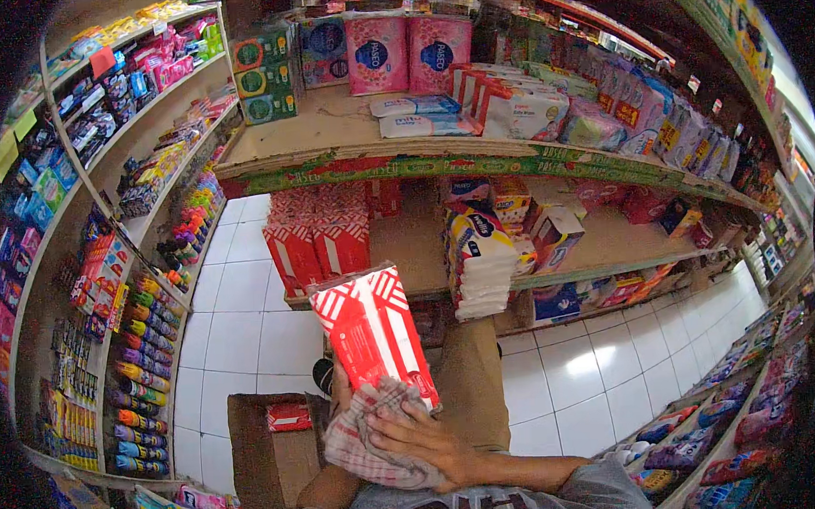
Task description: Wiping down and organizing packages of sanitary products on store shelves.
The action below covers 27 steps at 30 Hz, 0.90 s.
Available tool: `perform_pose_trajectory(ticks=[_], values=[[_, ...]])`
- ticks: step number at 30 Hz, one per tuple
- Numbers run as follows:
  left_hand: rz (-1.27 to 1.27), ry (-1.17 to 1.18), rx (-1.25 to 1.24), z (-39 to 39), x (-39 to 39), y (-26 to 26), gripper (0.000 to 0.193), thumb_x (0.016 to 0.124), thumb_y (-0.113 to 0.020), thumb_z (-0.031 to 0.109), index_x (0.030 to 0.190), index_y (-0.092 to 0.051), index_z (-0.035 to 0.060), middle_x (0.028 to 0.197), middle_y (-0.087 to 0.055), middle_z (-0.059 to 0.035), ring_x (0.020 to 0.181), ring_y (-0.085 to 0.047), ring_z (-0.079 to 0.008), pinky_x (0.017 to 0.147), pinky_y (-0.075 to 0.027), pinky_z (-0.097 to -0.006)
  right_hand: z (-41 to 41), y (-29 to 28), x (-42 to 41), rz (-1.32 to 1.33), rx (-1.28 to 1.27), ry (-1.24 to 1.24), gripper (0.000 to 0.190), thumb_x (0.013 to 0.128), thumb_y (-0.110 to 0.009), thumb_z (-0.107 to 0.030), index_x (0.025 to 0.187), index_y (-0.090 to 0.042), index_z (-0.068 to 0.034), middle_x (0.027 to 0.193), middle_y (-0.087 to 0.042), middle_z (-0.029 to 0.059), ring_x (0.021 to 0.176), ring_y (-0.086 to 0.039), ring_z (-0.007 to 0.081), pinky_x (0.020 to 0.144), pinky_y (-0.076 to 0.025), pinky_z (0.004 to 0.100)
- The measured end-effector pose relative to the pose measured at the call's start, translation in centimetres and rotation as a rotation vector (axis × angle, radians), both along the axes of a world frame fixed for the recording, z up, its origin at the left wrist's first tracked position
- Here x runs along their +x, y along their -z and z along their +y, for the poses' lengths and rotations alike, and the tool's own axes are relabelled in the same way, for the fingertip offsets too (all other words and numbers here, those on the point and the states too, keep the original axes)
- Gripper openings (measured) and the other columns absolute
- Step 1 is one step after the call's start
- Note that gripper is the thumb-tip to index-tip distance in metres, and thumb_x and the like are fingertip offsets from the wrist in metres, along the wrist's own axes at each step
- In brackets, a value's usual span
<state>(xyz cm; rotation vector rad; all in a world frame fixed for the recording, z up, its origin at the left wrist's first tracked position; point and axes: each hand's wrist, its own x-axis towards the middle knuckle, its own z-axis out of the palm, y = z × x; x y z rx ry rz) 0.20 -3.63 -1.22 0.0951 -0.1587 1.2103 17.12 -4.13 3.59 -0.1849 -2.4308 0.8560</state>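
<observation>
A red and white plastic-wrapped tissue pack (373,324) is held up in front of my chest, tilted slightly. My left hand (340,387) supports it from beneath and at its left side, mostly hidden behind the pack and the cloth. My right hand (412,435) presses a checked, pinkish-white cloth (379,453) against the lower end of the pack, fingers spread over the fabric. Below left, an open cardboard box (252,452) holds a similar red and white pack (289,417). More such packs (315,248) stand in rows on the lower shelf ahead.
Ahead is a wooden shelf unit (347,131) with tissue packs and wipes. A tall stack of white tissue packs (479,265) juts from its lower board (414,254). Curved racks (134,232) of bottles and packets line the left; packets fill another rack (722,432) at lower right.
</observation>
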Motion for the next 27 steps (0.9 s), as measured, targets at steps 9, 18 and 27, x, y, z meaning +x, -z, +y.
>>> perform_pose_trajectory(ticks=[9, 18, 27], values=[[0.34, -0.552, -0.13, 2.1, 1.8, -2.7, 0.071, 0.088, -0.034, 0.061, 0.133, -0.035, 0.0057, 0.126, -0.05, -0.0154, 0.108, -0.054, -0.0291, 0.09, -0.046, -0.0476, 14.7, -1.7, 5.2, 0.671, -0.35, 0.853, 0.033, 0.092, -0.048, -0.012, 0.121, -0.047, 0.004, 0.121, -0.051, 0.0123, 0.116, -0.044, 0.022, 0.1, -0.03, 0.0319], [0.339, -0.436, -0.167, 2.7, 1.7, -3.1, 0.069, 0.089, -0.033, 0.058, 0.133, -0.035, 0.0047, 0.126, -0.049, -0.0166, 0.109, -0.054, -0.0295, 0.09, -0.046, -0.046, 27.2, 2.5, 9.8, -0.311, 0.387, 1.07, 0.067, 0.072, -0.07, -0.035, 0.126, -0.045, -0.004, 0.128, -0.045, 0.0205, 0.121, -0.04, 0.0369, 0.098, -0.031, 0.0503], [0.322, -0.284, -0.001, 3.0, 1.2, -1.5, 0.062, 0.092, -0.04, 0.044, 0.135, -0.03, 0.0003, 0.129, -0.043, -0.0268, 0.112, -0.05, -0.0365, 0.092, -0.044, -0.0493, 32.4, 1.9, 15.9, -0.317, 0.391, 1.625, 0.072, 0.074, -0.062, -0.053, 0.129, -0.044, -0.01, 0.138, -0.037, 0.0167, 0.122, -0.039, 0.0385, 0.087, -0.038, 0.0609]])
